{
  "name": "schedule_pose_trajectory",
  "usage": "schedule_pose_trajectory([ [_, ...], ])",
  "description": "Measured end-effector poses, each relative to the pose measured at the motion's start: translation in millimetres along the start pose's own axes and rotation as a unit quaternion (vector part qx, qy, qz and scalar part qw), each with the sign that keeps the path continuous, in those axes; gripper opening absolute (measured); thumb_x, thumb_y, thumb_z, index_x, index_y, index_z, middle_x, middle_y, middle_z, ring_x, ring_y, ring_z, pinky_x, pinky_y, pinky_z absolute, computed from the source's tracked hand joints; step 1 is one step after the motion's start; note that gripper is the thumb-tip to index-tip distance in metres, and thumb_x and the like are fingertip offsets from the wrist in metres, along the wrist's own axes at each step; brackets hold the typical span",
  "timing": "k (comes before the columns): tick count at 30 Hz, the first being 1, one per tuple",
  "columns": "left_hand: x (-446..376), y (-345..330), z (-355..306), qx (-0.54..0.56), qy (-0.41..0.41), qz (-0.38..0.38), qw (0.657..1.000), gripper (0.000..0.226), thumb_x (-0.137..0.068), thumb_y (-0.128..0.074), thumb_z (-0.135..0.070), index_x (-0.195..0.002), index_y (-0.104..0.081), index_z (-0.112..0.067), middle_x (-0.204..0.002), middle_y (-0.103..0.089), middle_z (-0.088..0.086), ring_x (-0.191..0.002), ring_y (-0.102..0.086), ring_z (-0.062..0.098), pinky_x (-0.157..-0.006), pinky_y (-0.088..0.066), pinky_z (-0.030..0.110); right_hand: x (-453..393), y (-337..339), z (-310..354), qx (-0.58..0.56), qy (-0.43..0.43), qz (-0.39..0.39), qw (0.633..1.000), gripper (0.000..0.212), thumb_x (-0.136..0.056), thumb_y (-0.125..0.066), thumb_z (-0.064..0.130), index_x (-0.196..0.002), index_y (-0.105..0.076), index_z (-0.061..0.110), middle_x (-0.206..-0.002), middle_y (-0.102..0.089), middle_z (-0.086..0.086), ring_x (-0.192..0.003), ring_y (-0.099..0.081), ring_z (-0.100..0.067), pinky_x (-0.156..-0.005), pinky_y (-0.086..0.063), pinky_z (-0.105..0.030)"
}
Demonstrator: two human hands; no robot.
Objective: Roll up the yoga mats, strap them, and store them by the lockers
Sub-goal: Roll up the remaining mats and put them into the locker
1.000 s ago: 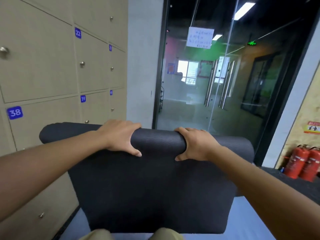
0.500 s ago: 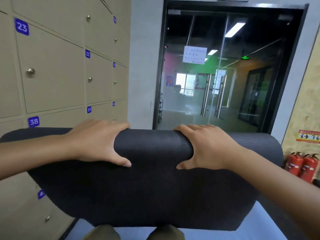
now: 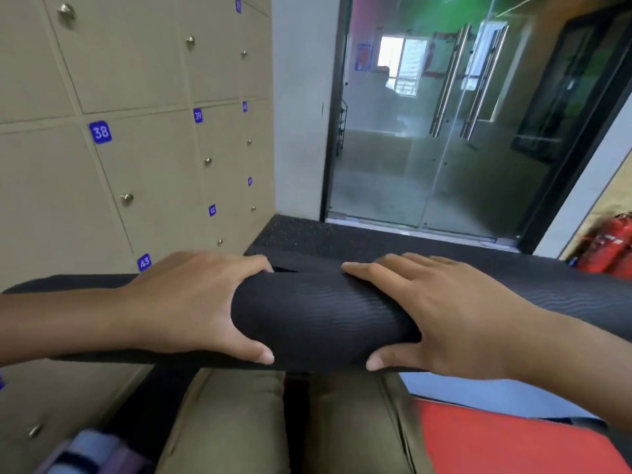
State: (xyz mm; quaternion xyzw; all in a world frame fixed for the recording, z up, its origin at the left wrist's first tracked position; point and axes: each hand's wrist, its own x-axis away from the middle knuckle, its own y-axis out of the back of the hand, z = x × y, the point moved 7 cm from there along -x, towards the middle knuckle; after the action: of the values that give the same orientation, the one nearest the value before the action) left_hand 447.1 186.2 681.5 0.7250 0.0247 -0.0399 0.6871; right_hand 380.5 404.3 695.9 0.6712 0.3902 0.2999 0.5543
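Observation:
A black yoga mat (image 3: 318, 316), rolled into a thick tube with a wavy texture, lies crosswise in front of me above my knees. My left hand (image 3: 191, 306) grips the roll left of its middle, thumb underneath. On the right of the middle, my right hand (image 3: 441, 313) grips it the same way. The roll's two ends run out of view behind my forearms. To the left stand beige lockers (image 3: 143, 172) with blue number tags.
A glass door (image 3: 441, 131) with steel handles is straight ahead, behind a dark floor strip (image 3: 307, 234). Red fire extinguishers (image 3: 608, 248) stand at the right wall. A red mat (image 3: 506, 439) over a light blue one lies lower right. A rolled light bundle (image 3: 92, 449) sits lower left.
The hanging flap of the black mat has been rolled in, so the mat is now a full tube. The view has tilted down and my hands sit lower, over my knees.

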Motion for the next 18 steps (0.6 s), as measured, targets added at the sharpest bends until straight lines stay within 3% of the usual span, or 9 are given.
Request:
schedule_pose_trajectory([
  [3, 21.7, -36.5, -6.5, 0.016, 0.011, 0.043, 0.999, 0.082, -0.047, -0.06, -0.098, -0.113, -0.037, -0.054, -0.103, -0.058, -0.029, -0.094, -0.055, -0.004, -0.08, -0.049, 0.026, 15.4, -27.8, 20.0, -0.009, 0.024, -0.016, 1.0, 0.099, -0.075, -0.042, 0.092, -0.155, -0.027, 0.036, -0.129, -0.056, 0.013, -0.11, -0.06, -0.014, -0.09, -0.054, -0.036],
  [8, 54.3, -100.8, -17.6, 0.024, 0.004, 0.123, 0.992, 0.087, -0.049, -0.056, -0.097, -0.121, -0.035, -0.051, -0.111, -0.054, -0.027, -0.102, -0.056, -0.003, -0.087, -0.047, 0.026, 36.0, -76.4, 50.3, -0.018, 0.053, 0.0, 0.998, 0.099, -0.067, -0.048, 0.091, -0.147, -0.046, 0.033, -0.107, -0.063, 0.013, -0.086, -0.067, -0.012, -0.07, -0.059, -0.03],
  [14, 65.4, -144.5, -24.1, 0.03, -0.014, 0.169, 0.985, 0.088, -0.053, -0.057, -0.096, -0.124, -0.034, -0.05, -0.112, -0.052, -0.026, -0.107, -0.055, -0.001, -0.089, -0.045, 0.027, 45.8, -118.8, 62.3, -0.044, 0.061, 0.03, 0.997, 0.097, -0.067, -0.05, 0.09, -0.146, -0.048, 0.033, -0.107, -0.063, 0.015, -0.085, -0.067, -0.009, -0.071, -0.057, -0.025],
  [18, 65.2, -155.4, -24.6, 0.047, -0.038, 0.177, 0.982, 0.088, -0.056, -0.056, -0.096, -0.127, -0.033, -0.05, -0.112, -0.046, -0.027, -0.11, -0.044, -0.003, -0.094, -0.042, 0.024, 43.6, -142.0, 62.1, -0.11, 0.062, 0.134, 0.983, 0.096, -0.076, -0.047, 0.088, -0.157, -0.017, 0.045, -0.131, -0.05, 0.018, -0.116, -0.055, -0.007, -0.097, -0.047, -0.025],
])
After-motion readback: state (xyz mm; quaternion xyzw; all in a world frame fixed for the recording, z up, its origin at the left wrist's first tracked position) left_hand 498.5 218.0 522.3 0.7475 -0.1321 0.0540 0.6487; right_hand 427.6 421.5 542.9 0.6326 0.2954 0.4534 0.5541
